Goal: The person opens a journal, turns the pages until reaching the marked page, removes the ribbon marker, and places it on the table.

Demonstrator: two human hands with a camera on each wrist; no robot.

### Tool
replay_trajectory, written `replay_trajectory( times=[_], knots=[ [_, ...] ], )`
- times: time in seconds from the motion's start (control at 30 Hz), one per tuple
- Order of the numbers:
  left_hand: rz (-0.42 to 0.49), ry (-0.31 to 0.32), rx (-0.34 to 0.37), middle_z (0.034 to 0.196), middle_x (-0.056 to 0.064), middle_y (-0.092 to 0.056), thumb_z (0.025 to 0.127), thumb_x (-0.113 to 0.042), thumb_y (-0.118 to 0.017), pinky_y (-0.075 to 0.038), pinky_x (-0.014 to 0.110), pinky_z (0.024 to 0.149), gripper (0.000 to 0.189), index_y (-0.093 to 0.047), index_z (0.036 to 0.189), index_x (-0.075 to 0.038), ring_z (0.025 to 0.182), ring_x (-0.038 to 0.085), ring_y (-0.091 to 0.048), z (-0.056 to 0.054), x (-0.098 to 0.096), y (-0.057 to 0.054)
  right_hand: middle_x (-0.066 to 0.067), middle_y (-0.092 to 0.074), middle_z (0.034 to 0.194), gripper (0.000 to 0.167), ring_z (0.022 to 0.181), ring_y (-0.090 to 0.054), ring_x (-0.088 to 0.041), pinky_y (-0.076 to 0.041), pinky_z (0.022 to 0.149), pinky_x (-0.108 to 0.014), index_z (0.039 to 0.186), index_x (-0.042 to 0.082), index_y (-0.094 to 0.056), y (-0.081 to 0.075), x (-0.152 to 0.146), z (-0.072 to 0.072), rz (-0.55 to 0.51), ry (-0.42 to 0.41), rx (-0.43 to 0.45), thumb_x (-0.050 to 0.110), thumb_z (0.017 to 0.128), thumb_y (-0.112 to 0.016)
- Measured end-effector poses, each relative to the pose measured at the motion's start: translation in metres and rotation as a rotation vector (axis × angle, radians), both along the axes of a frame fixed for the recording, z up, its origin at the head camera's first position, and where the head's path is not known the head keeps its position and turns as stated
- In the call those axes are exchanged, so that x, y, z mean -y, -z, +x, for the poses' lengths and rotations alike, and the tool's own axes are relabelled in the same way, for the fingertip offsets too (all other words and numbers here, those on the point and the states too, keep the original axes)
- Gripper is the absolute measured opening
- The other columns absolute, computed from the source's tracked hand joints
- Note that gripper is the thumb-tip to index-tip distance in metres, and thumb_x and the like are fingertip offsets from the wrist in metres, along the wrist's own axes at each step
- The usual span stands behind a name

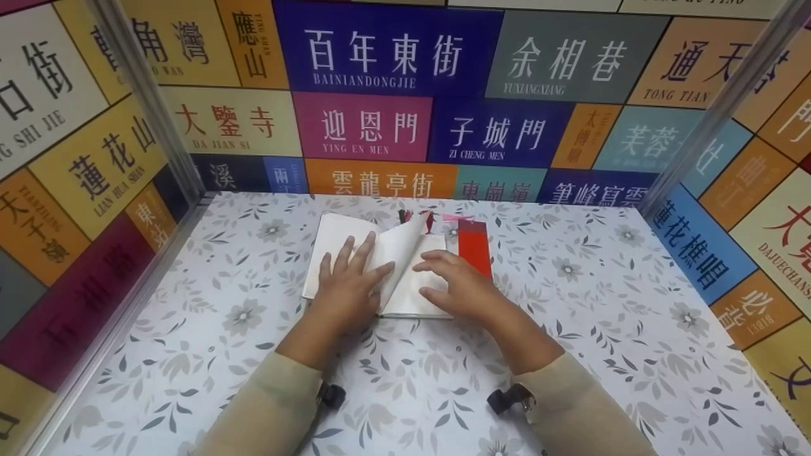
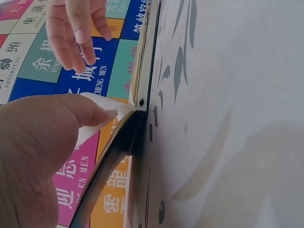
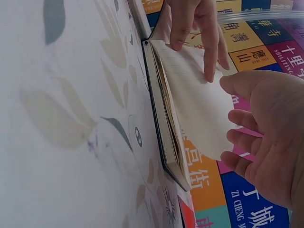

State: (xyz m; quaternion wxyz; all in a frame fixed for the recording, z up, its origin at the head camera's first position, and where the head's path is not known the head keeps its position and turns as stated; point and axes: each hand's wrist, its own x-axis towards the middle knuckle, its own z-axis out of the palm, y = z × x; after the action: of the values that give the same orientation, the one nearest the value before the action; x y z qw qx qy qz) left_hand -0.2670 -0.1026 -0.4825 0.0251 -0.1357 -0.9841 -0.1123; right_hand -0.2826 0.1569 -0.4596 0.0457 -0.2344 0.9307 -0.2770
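A notebook point(image 1: 339, 226) lies open on the table, and one loose-curving page point(image 1: 405, 253) stands raised between its two halves. My left hand point(image 1: 351, 288) rests on the left half with fingers spread, its thumb against the raised page. My right hand point(image 1: 466, 285) hovers over the right half, fingers loosely bent and apart. In the right wrist view, the right hand point(image 3: 270, 137) holds nothing, and faint ruled lines show on the lifted page point(image 3: 199, 99). The left wrist view has the left thumb touching the white page point(image 2: 97, 130) beside the dark cover point(image 2: 111, 166).
Partly under the notebook's right side is a flat red item point(image 1: 473, 250). Dark red strands point(image 1: 405, 217) and a pink strip point(image 1: 457, 218) show at the top edge. The table point(image 1: 253, 354) has a leaf-and-flower covering; panels with street names point(image 1: 364, 126) stand around it.
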Motion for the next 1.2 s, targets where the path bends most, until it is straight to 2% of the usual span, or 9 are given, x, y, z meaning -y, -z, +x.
replay_trajectory(
  times=[0.17, 0.27, 0.33, 0.53, 0.73, 0.9, 1.07, 1.2],
  knots=[
    [-0.03, -0.041, 0.03, 0.183, -0.008, 0.006, 0.106, -0.05, -0.055, -0.001, 0.07, 0.135, 0.06, -0.04, 0.164, -0.046, 0.171, 0.032, 0.01, 0.002, -0.001, -0.002, 0.006, -0.048, 0.167, 0.047, 0.159, -0.041, -0.024, -0.041, 0.129, -0.054, 0.146, 0.034, -0.065, 0.004, -0.003, -0.003, 0.041, 0.008, 0.067, 0.04, 0.1, -0.074],
    [-0.037, -0.052, 0.04, 0.184, -0.005, 0.004, 0.105, -0.061, -0.053, 0.0, 0.07, 0.135, 0.064, -0.04, 0.165, -0.043, 0.17, 0.033, 0.01, 0.002, -0.001, -0.002, 0.007, -0.047, 0.168, 0.048, 0.16, -0.041, -0.023, -0.041, 0.129, -0.054, 0.147, 0.035, -0.064, 0.007, -0.005, -0.005, 0.052, 0.008, 0.1, 0.041, 0.099, -0.074],
    [-0.04, -0.053, 0.05, 0.184, -0.002, 0.001, 0.104, -0.063, -0.055, -0.001, 0.071, 0.134, 0.067, -0.04, 0.165, -0.041, 0.171, 0.034, 0.009, 0.001, 0.0, -0.002, 0.007, -0.047, 0.168, 0.049, 0.159, -0.041, -0.023, -0.04, 0.13, -0.054, 0.147, 0.035, -0.064, 0.009, -0.007, -0.007, 0.071, -0.01, 0.097, 0.04, 0.099, -0.074],
    [-0.061, -0.06, 0.099, 0.184, 0.002, -0.003, 0.104, -0.057, -0.057, -0.002, 0.072, 0.134, 0.07, -0.036, 0.168, -0.036, 0.171, 0.036, 0.004, -0.001, 0.001, -0.001, 0.009, -0.045, 0.17, 0.056, 0.16, -0.039, -0.023, -0.037, 0.131, -0.053, 0.148, 0.035, -0.064, 0.013, -0.012, -0.009, 0.13, -0.067, 0.098, 0.04, 0.094, -0.08],
    [-0.071, -0.045, 0.091, 0.184, 0.003, -0.006, 0.105, -0.049, -0.057, -0.006, 0.073, 0.134, 0.07, -0.032, 0.169, -0.034, 0.171, 0.036, -0.003, 0.0, 0.0, 0.0, 0.008, -0.045, 0.17, 0.059, 0.161, -0.038, -0.022, -0.037, 0.132, -0.052, 0.148, 0.034, -0.064, 0.015, -0.015, -0.01, 0.162, -0.106, 0.107, 0.036, 0.092, -0.083],
    [-0.043, -0.006, 0.09, 0.184, -0.003, -0.008, 0.109, -0.039, -0.049, -0.007, 0.071, 0.135, 0.058, -0.037, 0.166, -0.043, 0.171, 0.033, -0.004, 0.002, 0.0, 0.0, 0.013, -0.044, 0.17, 0.06, 0.161, -0.038, -0.017, -0.04, 0.13, -0.049, 0.145, 0.039, -0.064, 0.015, -0.015, -0.01, 0.171, -0.091, 0.135, 0.035, 0.09, -0.085],
    [-0.027, 0.006, 0.116, 0.183, -0.005, -0.011, 0.11, -0.035, -0.045, -0.003, 0.068, 0.136, 0.054, -0.043, 0.164, -0.04, 0.171, 0.03, -0.005, 0.003, 0.001, 0.001, 0.012, -0.046, 0.169, 0.058, 0.16, -0.039, -0.019, -0.043, 0.128, -0.048, 0.142, 0.036, -0.067, 0.016, -0.015, -0.01, 0.164, -0.086, 0.156, 0.03, 0.088, -0.086],
    [-0.033, -0.008, 0.129, 0.183, -0.003, -0.013, 0.111, -0.041, -0.045, -0.004, 0.067, 0.136, 0.054, -0.042, 0.165, -0.035, 0.171, 0.029, -0.007, 0.003, 0.003, 0.003, 0.013, -0.046, 0.168, 0.055, 0.16, -0.04, -0.019, -0.043, 0.128, -0.048, 0.141, 0.037, -0.068, 0.017, -0.015, -0.011, 0.178, -0.063, 0.182, 0.028, 0.089, -0.085]
  ],
)
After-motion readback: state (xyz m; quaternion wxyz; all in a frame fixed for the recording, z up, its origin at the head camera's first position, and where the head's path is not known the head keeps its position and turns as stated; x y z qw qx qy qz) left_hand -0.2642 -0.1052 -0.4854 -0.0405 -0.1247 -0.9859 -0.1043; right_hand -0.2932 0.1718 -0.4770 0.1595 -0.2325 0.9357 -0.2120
